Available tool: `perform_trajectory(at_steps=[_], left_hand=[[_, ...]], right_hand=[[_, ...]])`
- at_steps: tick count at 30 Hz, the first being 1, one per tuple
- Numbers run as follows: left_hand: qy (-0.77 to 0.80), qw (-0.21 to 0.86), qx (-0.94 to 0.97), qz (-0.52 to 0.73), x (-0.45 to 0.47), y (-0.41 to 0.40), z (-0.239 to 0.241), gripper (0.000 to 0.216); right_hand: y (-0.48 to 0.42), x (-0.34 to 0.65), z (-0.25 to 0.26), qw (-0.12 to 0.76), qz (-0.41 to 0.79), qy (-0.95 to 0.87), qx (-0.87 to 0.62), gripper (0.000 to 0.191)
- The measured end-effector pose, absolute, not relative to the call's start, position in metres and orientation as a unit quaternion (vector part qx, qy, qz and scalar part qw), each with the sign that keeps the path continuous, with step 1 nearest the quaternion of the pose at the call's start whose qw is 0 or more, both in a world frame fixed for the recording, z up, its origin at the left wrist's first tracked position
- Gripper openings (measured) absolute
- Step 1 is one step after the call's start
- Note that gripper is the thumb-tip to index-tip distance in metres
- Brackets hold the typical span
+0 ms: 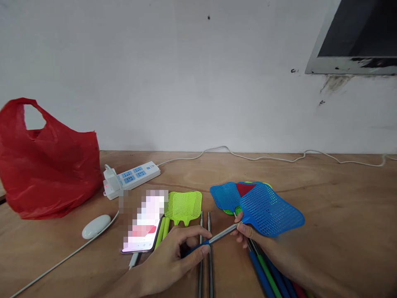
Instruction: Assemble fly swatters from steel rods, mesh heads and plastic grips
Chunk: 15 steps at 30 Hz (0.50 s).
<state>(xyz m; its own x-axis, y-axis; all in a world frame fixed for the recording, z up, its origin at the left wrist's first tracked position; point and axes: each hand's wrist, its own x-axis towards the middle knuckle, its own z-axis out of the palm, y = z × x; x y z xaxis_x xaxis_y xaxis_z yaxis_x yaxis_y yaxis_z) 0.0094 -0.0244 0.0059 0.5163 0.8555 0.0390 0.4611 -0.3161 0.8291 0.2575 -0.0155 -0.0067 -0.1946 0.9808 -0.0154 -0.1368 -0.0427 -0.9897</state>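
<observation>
Both my hands hold one blue fly swatter (271, 211), raised above the table and slanting up to the right. My left hand (173, 256) is closed round its blue grip and the lower end of the metal rod. My right hand (248, 234) pinches the rod just below the blue mesh head. Under it lies a pile of fly swatters with blue, red and green heads, their coloured handles (266, 269) running toward me. Two bare metal rods (210, 256) lie between my hands. Beyond my left hand is a yellow-green swatter head (184, 205), with yellow-green handles (163, 231) beside it.
A lit phone (144, 225) lies left of the yellow-green handles, with a white cable plug below it. Further left are a white power strip (133, 178), a white oval object (96, 226) and a red plastic bag (49, 165). A white cord (257, 158) runs along the wall.
</observation>
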Motion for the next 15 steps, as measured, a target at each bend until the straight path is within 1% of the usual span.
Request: perform_trajectory(at_steps=[4, 9, 15], left_hand=[[0.405, 0.416, 0.781, 0.228, 0.011, -0.027, 0.009, 0.031], [0.398, 0.406, 0.784, 0.248, 0.012, -0.03, 0.013, 0.032], [0.416, 0.383, 0.783, 0.261, 0.01, -0.032, 0.011, 0.032]], right_hand=[[-0.017, 0.257, -0.003, 0.473, 0.571, -0.521, -0.424, 0.027], [-0.02, 0.257, -0.006, 0.513, 0.541, -0.51, -0.429, 0.026], [-0.023, 0.258, -0.012, 0.54, 0.524, -0.501, -0.427, 0.024]])
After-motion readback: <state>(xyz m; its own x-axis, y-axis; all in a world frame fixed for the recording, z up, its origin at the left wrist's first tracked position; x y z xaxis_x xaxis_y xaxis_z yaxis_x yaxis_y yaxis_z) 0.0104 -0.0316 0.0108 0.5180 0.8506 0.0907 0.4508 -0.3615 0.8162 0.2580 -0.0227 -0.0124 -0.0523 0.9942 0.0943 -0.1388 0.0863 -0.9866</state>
